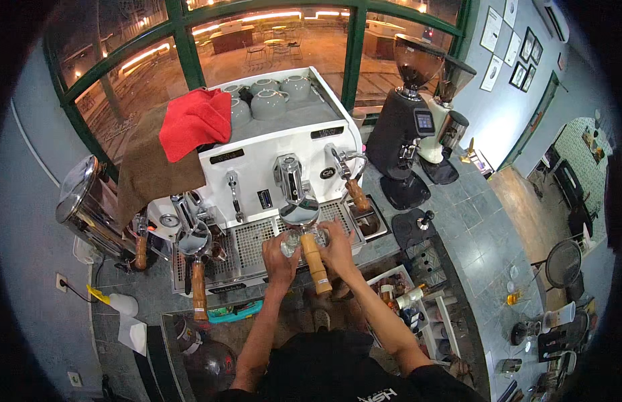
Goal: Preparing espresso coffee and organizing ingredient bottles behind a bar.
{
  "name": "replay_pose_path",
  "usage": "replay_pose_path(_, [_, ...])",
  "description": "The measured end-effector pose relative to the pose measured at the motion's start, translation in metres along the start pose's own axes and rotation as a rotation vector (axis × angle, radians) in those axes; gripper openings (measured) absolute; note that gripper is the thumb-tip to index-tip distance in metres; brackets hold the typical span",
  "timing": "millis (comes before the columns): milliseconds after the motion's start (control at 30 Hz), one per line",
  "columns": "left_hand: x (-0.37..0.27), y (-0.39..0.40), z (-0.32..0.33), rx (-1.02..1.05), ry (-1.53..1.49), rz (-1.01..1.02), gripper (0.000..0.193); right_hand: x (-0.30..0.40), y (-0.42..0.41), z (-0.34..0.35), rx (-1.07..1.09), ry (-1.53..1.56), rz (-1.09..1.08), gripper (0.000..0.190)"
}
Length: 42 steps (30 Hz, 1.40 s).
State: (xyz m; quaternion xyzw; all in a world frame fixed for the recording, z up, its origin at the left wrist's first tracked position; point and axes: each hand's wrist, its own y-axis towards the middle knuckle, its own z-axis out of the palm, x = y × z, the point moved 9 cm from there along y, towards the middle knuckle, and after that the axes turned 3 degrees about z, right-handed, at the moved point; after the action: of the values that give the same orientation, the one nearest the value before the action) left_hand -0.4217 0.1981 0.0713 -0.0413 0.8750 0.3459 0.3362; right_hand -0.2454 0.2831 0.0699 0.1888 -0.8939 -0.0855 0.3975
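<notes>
A white espresso machine (271, 145) stands before me. My left hand (281, 261) holds a clear glass (290, 243) on the left side of a portafilter with a bamboo-like wooden handle (315, 264), locked in the right group head (299, 210). My right hand (336, 246) is on the other side of that handle, its fingers around another clear glass (321, 235), partly hidden. Both glasses are just over the metal drip tray (253, 243). Another wooden-handled portafilter (198, 286) sits in the left group head, with a glass (218, 249) beside it.
Grey cups (268, 104), a red cloth (196, 120) and a brown cloth (157, 163) lie on the machine. Coffee grinders (399, 135) and a tamper (425, 220) are at the right. A steam wand with wooden grip (358, 195) hangs near my right hand. Below is a bottle crate (426, 321).
</notes>
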Motion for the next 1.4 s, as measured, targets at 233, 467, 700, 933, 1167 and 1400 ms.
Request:
replay_pose_path(233, [-0.022,-0.011,-0.038,-0.032,0.024,-0.063,0.071,0.019,-0.019,-0.031,-0.080,-0.069,-0.123,0.072])
replay_pose_path(467, [-0.019,-0.040,-0.083,-0.018,0.021,-0.281,0.062,-0.024,-0.062,-0.011,0.050,-0.273,-0.104,0.098])
replay_pose_path(700, [-0.038,-0.043,-0.088,0.011,0.042,-0.331,0.059,-0.038,-0.064,0.010,-0.005,-0.386,-0.104,0.118])
replay_pose_path(933, [-0.032,-0.032,-0.074,0.007,0.070,-0.262,0.063,-0.026,-0.069,0.003,-0.096,-0.371,-0.058,0.117])
replay_pose_path(1167, [-0.018,0.001,-0.037,0.103,0.061,-0.209,0.080,0.027,-0.040,-0.042,-0.023,-0.201,0.018,0.099])
replay_pose_path(1400, [-0.019,0.018,-0.017,0.070,0.017,-0.198,0.086,0.021,-0.004,-0.025,0.036,-0.130,-0.039,0.059])
